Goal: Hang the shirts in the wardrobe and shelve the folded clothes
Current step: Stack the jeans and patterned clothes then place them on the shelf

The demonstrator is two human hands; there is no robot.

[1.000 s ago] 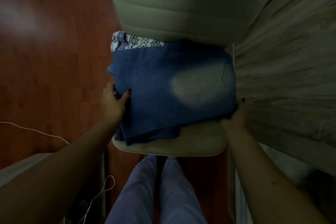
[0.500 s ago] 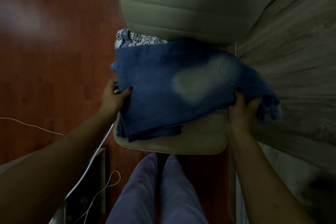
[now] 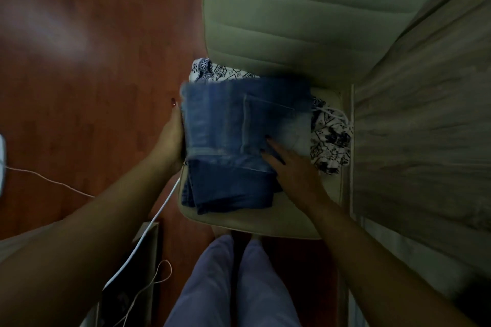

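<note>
Blue denim jeans (image 3: 233, 141) lie folded on the seat of a pale green chair (image 3: 279, 218). A white garment with a dark geometric print (image 3: 329, 141) lies under them and shows at the back left and on the right. My left hand (image 3: 172, 138) holds the jeans' left edge, fingers hidden under the cloth. My right hand (image 3: 289, 164) lies flat on top of the jeans with straight fingers, pressing the folded-over part down.
The chair's padded backrest (image 3: 305, 16) rises behind the clothes. A wood-grain panel (image 3: 425, 119) stands close on the right. Red-brown wooden floor (image 3: 79, 87) spreads to the left, crossed by a white cable (image 3: 148, 231). My legs (image 3: 231, 287) are below the seat.
My right hand has folded the jeans' right part over to the left and now lies flat on it. The printed garment on the right has come into sight. My left hand stayed at the left edge.
</note>
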